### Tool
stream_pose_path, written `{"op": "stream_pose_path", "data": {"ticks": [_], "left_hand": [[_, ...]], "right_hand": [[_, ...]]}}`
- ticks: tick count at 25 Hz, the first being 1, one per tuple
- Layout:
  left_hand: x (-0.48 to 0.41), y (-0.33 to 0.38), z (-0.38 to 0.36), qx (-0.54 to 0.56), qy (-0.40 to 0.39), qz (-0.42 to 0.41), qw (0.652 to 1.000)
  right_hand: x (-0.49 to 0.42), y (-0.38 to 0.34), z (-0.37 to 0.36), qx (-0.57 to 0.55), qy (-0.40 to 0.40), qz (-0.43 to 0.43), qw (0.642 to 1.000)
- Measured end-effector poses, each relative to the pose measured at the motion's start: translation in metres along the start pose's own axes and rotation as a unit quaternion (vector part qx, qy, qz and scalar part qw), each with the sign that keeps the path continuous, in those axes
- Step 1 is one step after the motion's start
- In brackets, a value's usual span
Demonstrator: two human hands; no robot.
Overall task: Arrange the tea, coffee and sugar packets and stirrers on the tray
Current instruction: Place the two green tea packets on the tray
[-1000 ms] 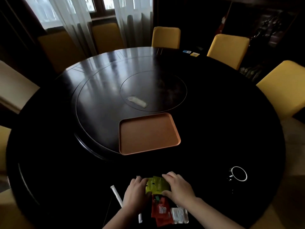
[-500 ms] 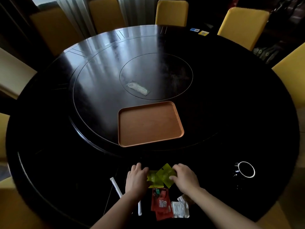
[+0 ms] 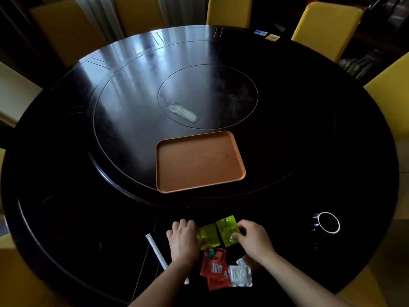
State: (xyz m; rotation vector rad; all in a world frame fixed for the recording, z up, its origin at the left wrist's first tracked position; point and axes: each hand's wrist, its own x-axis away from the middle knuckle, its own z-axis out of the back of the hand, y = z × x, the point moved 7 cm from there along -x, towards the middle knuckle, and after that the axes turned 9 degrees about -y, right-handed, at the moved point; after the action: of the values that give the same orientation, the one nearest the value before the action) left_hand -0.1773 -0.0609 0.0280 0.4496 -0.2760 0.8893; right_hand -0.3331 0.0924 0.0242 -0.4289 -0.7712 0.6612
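An orange-brown tray (image 3: 199,161) lies bare on the raised turntable. On the near table edge, my left hand (image 3: 182,242) pinches one yellow-green packet (image 3: 209,234) and my right hand (image 3: 254,238) pinches a second yellow-green packet (image 3: 226,229), the two held a little apart. Below them lie red packets (image 3: 214,268) and white packets (image 3: 240,274). A white wrapped stirrer (image 3: 156,251) lies left of my left forearm, partly hidden by it.
A clear wrapped packet (image 3: 183,113) lies on the turntable's centre disc beyond the tray. A dark mug with a white rim (image 3: 328,222) stands at the right. Two small cards (image 3: 266,35) sit at the far edge. Yellow chairs (image 3: 325,27) ring the round dark table (image 3: 66,196).
My hands have pulled the two yellow-green packets apart from one overlapping stack. The view has tilted down and closer to the table.
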Motion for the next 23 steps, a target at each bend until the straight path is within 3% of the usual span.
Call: {"op": "stream_pose_path", "data": {"ticks": [4,7,10,16,21,23], "left_hand": [[0.001,-0.007,0.003,0.083,0.014,0.019,0.996],[0.005,-0.018,0.001,0.227,0.014,0.026,0.973],[0.014,-0.027,-0.003,0.418,-0.03,0.069,0.905],[0.043,-0.034,0.025,0.602,0.007,0.1,0.792],[0.035,-0.039,0.087,0.62,0.073,0.087,0.776],[0.016,-0.044,0.117,0.6,0.093,0.056,0.792]], "right_hand": [[0.004,0.005,0.0,-0.063,0.007,0.001,0.998],[0.007,0.009,0.003,-0.102,0.022,0.003,0.995],[0.011,0.009,0.008,-0.136,0.03,0.018,0.99],[0.012,-0.011,0.03,-0.208,0.027,0.052,0.976],[-0.005,-0.057,0.057,-0.252,0.023,0.095,0.963],[-0.02,-0.077,0.068,-0.259,0.041,0.105,0.959]]}}
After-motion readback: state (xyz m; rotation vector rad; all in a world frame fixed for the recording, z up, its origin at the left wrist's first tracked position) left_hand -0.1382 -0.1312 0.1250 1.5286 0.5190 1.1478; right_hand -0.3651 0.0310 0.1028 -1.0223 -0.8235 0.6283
